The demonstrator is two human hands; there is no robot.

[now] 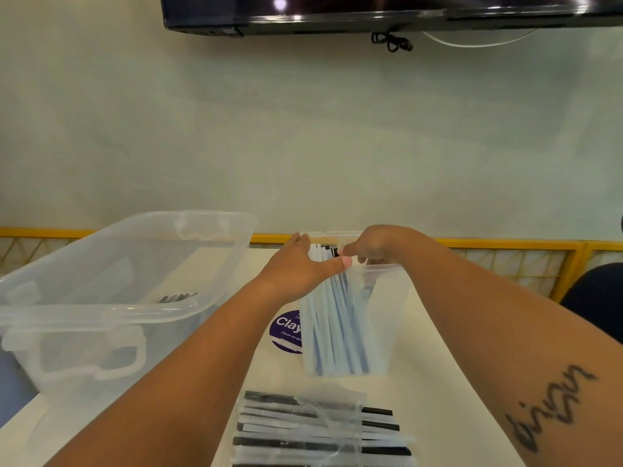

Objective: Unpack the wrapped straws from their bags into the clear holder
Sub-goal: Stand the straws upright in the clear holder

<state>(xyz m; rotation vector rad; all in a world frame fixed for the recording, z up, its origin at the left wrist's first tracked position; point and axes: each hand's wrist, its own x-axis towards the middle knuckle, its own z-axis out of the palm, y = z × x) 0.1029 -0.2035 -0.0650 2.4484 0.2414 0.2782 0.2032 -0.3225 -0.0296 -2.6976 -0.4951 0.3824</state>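
Observation:
A tall clear holder stands on the white table in the middle of the head view, with several wrapped pale-blue straws leaning inside it. My left hand is at the holder's top left, thumb and fingers around the tops of the straws. My right hand reaches over the holder's rim from the right, fingers curled at the straw tops. Near the table's front edge lies a clear bag of black and white wrapped straws.
A large clear plastic bin with latch handles sits at the left, something dark inside. A round purple sticker shows on the table left of the holder. A yellow rail runs behind the table. A dark chair stands at right.

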